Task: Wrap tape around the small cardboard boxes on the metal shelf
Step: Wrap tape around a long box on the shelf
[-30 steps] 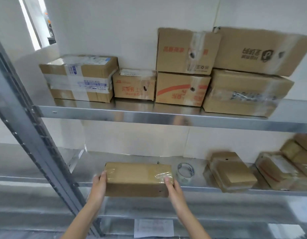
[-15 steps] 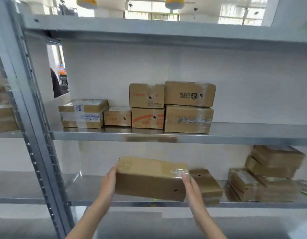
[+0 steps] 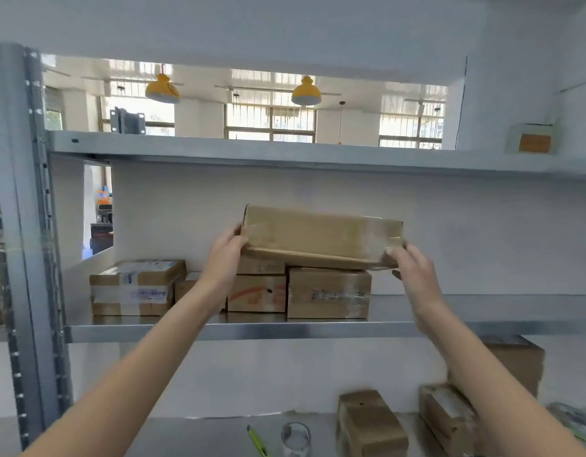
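Both hands hold a taped cardboard box (image 3: 321, 237) by its ends, left hand (image 3: 227, 250) and right hand (image 3: 413, 272) each clasped on it. It sits tilted above the stacked boxes (image 3: 327, 291) on the middle metal shelf (image 3: 449, 328). A tape roll (image 3: 295, 437) lies on the lower shelf

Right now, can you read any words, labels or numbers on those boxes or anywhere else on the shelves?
None can be read as it stands.
Held box: plain, taped, no print showing.
Left box: white label with blue print, too blurred.
Middle box: orange-red mark, too blurred.
Right box: dark print under tape, too blurred.
Small box on the top shelf: orange label, too blurred.
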Demonstrator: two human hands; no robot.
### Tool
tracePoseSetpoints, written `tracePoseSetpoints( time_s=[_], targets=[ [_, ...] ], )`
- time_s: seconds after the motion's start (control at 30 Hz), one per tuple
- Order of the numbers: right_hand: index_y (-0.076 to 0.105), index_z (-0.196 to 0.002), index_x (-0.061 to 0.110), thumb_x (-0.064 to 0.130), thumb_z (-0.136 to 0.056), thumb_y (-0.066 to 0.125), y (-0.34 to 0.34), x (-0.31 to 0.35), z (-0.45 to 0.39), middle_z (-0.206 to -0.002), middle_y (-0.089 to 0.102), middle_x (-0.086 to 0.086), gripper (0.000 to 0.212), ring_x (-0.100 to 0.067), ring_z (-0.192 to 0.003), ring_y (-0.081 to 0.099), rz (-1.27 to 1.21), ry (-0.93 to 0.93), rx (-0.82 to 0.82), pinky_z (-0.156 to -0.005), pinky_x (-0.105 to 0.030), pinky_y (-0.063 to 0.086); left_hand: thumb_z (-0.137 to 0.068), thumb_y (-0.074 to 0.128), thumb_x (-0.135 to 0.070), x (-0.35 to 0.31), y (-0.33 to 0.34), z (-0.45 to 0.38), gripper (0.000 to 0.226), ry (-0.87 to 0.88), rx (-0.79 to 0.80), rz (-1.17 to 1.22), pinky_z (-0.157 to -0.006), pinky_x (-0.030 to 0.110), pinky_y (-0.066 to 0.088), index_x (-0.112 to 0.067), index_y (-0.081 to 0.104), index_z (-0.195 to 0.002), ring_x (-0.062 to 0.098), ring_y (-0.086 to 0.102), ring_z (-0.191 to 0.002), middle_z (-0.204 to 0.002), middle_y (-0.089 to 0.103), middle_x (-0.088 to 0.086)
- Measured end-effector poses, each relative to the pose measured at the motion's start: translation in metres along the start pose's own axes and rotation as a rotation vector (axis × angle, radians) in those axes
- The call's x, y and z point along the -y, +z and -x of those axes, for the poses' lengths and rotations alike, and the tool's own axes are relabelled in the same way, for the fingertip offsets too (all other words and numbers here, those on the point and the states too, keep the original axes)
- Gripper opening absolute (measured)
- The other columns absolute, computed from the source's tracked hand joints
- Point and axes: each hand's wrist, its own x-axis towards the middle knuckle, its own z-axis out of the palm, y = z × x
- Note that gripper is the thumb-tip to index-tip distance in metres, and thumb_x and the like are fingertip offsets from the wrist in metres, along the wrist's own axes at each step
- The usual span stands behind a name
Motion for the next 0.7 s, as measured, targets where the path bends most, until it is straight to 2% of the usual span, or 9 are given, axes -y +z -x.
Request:
tracePoseSetpoints(
  time_s=[0.1,0.17,0.3,0.37,0.4,0.47,0.53,0.63,0.7],
  targets=[
    [0.058,-0.09,0.015,0.011,-0.091,0.046,0.001,0.014,-0.039,-0.084,0.061,0.006,0.013,-0.005,-0.075,0.054,-0.032,-0.044,-0.011,-0.068,-0.023,0.04,-0.101,0.032,-0.004,-0.01,0.021,-0.032,0.042,0.06,0.035,-0.087,-0.081,0.022,0.048,-0.023,0.049,-0.135,0.011,0.058,-0.108,-0.118,0.063,-0.005],
    [0.058,-0.103,0.018,0.011,-0.093,0.042,0.006,0.015,-0.066,-0.09,0.062,0.008,0.02,-0.003,-0.078,0.053,-0.025,-0.029,0.0,-0.067,-0.021,0.037,-0.099,0.032,0.002,-0.008,0.032,-0.056,0.049,0.07,0.035,-0.165,-0.086,0.02,0.042,-0.019,0.045,-0.141,0.011,0.053,-0.112,-0.124,0.057,-0.005],
    [0.049,-0.13,0.021,0.013,-0.099,0.038,0.023,-0.003,-0.116,-0.116,0.058,0.004,0.034,0.002,-0.09,0.048,0.037,0.079,0.082,-0.076,-0.025,0.034,-0.096,0.029,0.01,0.013,0.045,-0.103,0.059,0.048,0.047,-0.304,-0.094,0.025,0.037,-0.015,0.033,-0.15,0.016,0.046,-0.12,-0.137,0.05,0.005],
    [0.045,-0.135,0.022,0.014,-0.099,0.037,0.031,-0.015,-0.134,-0.119,0.055,0.004,0.038,-0.006,-0.097,0.05,0.067,0.121,0.11,-0.071,-0.025,0.033,-0.098,0.029,0.008,0.027,0.049,-0.123,0.059,0.019,0.047,-0.35,-0.1,0.028,0.037,-0.015,0.029,-0.151,0.023,0.045,-0.128,-0.143,0.047,0.009],
    [0.043,-0.137,0.025,0.014,-0.1,0.037,0.035,-0.02,-0.142,-0.12,0.053,0.005,0.04,-0.012,-0.103,0.049,0.065,0.137,0.119,-0.076,-0.026,0.033,-0.098,0.03,0.007,0.033,0.051,-0.132,0.058,0.007,0.043,-0.371,-0.099,0.028,0.037,-0.016,0.028,-0.151,0.024,0.045,-0.127,-0.143,0.047,0.01],
    [0.037,-0.142,0.032,0.016,-0.102,0.036,0.04,-0.032,-0.156,-0.122,0.048,0.008,0.044,-0.016,-0.111,0.042,0.035,0.164,0.128,-0.088,-0.03,0.027,-0.098,0.033,0.005,0.045,0.055,-0.146,0.056,0.004,0.041,-0.412,-0.091,0.029,0.038,-0.018,0.028,-0.149,0.022,0.048,-0.114,-0.137,0.051,0.011],
    [0.032,-0.145,0.036,0.024,-0.104,0.035,0.042,-0.043,-0.167,-0.125,0.044,0.009,0.043,-0.02,-0.121,0.04,0.015,0.186,0.123,-0.092,-0.036,0.027,-0.097,0.034,0.004,0.055,0.06,-0.157,0.053,0.013,0.051,-0.455,-0.08,0.029,0.041,-0.019,0.03,-0.145,0.02,0.051,-0.099,-0.127,0.055,0.011],
    [0.026,-0.147,0.039,0.036,-0.104,0.036,0.046,-0.056,-0.178,-0.144,0.042,0.004,0.045,-0.025,-0.133,0.039,-0.015,0.202,0.104,-0.099,-0.041,0.031,-0.095,0.033,0.004,0.068,0.066,-0.169,0.05,0.054,0.033,-0.523,-0.046,0.021,0.04,-0.019,0.03,-0.14,0.015,0.051,-0.072,-0.101,0.057,0.007],
    [0.024,-0.148,0.039,0.04,-0.104,0.035,0.049,-0.061,-0.184,-0.148,0.04,0.002,0.046,-0.027,-0.133,0.04,-0.041,0.209,0.084,-0.097,-0.038,0.032,-0.094,0.032,0.006,0.074,0.07,-0.173,0.052,0.067,0.021,-0.534,-0.034,0.018,0.035,-0.02,0.03,-0.14,0.017,0.05,-0.067,-0.088,0.052,0.002]
  ],
)
